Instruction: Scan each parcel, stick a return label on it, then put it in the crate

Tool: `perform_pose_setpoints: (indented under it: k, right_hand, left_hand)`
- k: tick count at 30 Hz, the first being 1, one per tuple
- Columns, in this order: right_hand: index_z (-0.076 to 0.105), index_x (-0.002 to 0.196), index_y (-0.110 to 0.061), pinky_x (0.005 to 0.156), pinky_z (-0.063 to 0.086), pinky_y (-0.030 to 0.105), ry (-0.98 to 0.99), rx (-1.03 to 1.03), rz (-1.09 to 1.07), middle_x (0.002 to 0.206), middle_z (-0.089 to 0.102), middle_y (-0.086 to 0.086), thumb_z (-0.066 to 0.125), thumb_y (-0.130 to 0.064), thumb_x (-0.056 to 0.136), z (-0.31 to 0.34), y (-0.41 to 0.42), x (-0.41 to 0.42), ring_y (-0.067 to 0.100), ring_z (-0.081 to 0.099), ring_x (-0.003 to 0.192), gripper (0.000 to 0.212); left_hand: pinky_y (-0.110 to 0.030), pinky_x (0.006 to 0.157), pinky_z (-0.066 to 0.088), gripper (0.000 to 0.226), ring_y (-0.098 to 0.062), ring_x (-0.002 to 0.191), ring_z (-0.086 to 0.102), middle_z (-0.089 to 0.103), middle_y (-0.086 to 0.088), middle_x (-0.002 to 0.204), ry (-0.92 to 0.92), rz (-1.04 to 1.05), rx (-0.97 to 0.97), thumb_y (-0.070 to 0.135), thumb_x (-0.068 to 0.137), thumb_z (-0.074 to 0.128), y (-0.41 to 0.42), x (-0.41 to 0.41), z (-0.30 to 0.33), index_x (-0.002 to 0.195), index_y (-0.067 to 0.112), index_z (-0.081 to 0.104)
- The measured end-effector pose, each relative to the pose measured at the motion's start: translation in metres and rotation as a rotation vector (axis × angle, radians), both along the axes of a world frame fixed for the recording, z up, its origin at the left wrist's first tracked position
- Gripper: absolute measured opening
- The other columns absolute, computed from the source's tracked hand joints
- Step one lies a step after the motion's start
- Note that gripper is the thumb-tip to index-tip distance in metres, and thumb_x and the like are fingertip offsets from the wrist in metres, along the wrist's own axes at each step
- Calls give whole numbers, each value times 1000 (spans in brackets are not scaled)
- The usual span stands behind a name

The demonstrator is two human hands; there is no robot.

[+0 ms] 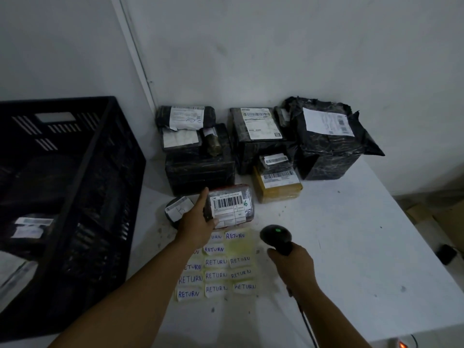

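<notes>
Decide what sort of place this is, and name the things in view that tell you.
Probably a parcel returns desk: wrapped parcels with barcode labels, handwritten RETURN stickers, a scanner in the right hand and a black crate.

We see a parcel (232, 205) in glossy, crinkled plastic wrap with a smooth paper barcode sticker. The scanner (275, 236) looks like matt black plastic. The crate (75, 156) is slatted black plastic. The return labels (216, 266) are torn paper, handwritten in ink. The table (351, 247) is matt white, speckled with marks.
</notes>
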State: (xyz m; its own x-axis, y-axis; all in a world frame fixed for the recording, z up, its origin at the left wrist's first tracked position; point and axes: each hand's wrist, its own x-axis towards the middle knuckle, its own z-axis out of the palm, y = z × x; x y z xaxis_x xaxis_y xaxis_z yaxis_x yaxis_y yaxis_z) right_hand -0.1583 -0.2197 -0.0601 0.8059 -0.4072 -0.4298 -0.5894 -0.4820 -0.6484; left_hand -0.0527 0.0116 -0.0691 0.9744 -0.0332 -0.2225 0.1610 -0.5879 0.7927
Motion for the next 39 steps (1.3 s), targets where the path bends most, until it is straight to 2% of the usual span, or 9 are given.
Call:
perform_pose_setpoints:
  k: [3, 6, 9, 15, 20, 29, 31, 35, 39]
  right_hand:
    - [58, 67, -14, 49, 42, 21, -49, 112, 40, 51, 54, -6, 71, -22, 79, 22, 18, 4, 7, 48, 46, 20]
    - [59, 69, -10, 51, 45, 25, -101, 209, 56, 53, 53, -3, 69, -19, 78, 43, 34, 4, 10, 48, 48, 16]
    - [61, 73, -10, 51, 46, 25, -135, 261, 71, 54, 54, -1, 69, -21, 79, 58, 44, -1, 11, 50, 48, 15]
    - [59, 69, -16, 49, 43, 20, -140, 256, 131, 46, 51, -5, 70, -24, 83, 67, 52, -10, 3, 47, 41, 19]
    - [59, 68, -16, 48, 42, 19, -140, 250, 129, 46, 51, -5, 70, -25, 85, 68, 53, -13, 2, 45, 40, 22]
    - [57, 65, -15, 47, 43, 21, -150, 270, 128, 42, 49, -5, 68, -21, 83, 65, 50, -16, 4, 44, 39, 22]
    - [57, 65, -15, 45, 42, 19, -155, 255, 123, 43, 50, -5, 69, -22, 82, 60, 48, -15, 4, 45, 38, 22]
    - [58, 82, -20, 45, 41, 14, -205, 88, 62, 63, 63, -6, 73, -25, 82, 42, 35, -4, 4, 59, 52, 15]
    - [53, 102, -12, 51, 41, 22, -117, -58, -58, 91, 62, 8, 72, -21, 80, 11, 6, 8, 15, 61, 70, 30]
  left_hand:
    - [-34, 99, 50, 94, -20, 121, 59, 59, 0, 138, -4, 3, 4, 18, 89, 72, 0, -1, 0, 154, 45, 10]
    - [-28, 95, 49, 96, -17, 118, 59, 60, 1, 137, -13, 8, 7, 12, 88, 72, -1, -3, 2, 154, 45, 11]
    - [-37, 104, 48, 97, -18, 123, 57, 57, 2, 140, -7, 2, -19, 7, 88, 72, 0, -4, 2, 154, 43, 11]
    - [-39, 100, 51, 99, -18, 116, 58, 58, 0, 134, -34, -5, -35, 8, 86, 74, 0, -6, 1, 155, 43, 12]
    - [-41, 108, 45, 97, -21, 130, 51, 52, -1, 144, -8, 14, -127, 1, 86, 72, -1, -6, 0, 155, 38, 16]
    - [-28, 100, 46, 97, -8, 115, 53, 56, 2, 141, -14, 18, -97, 5, 86, 73, 0, -6, 0, 154, 43, 16]
    - [-30, 100, 48, 97, -9, 113, 53, 57, 2, 140, -11, 18, -81, 6, 87, 73, 1, -4, 0, 154, 45, 14]
    - [-38, 99, 50, 99, -18, 120, 56, 55, 0, 141, -13, 43, -46, 9, 87, 73, -1, -2, 2, 155, 42, 9]
    - [-36, 95, 49, 79, -23, 116, 58, 56, -6, 138, -10, 111, -51, 15, 86, 74, 0, 2, 1, 148, 27, 27]
